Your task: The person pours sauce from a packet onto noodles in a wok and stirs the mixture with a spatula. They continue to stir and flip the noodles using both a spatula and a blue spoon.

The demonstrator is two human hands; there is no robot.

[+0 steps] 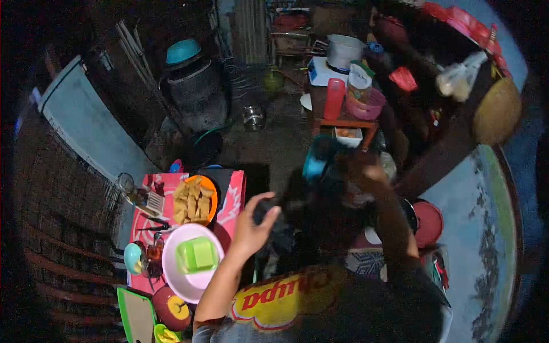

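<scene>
My left hand is raised beside the table's right edge. Its thumb and fingers curve round a small dark thing whose kind I cannot make out. My right hand reaches forward in shadow, and motion smears its fingers. Close to it is a teal container, partly hidden in the dark. Left of my left forearm, a pink basin holds a lime-green square container. Behind the basin, an orange plate carries several golden-brown pieces of food.
A red patterned cloth covers the left table. A green-edged cutting board lies at its front. Ahead stand a small wooden table with a red bottle and a metal pot. A metal bowl sits on the floor.
</scene>
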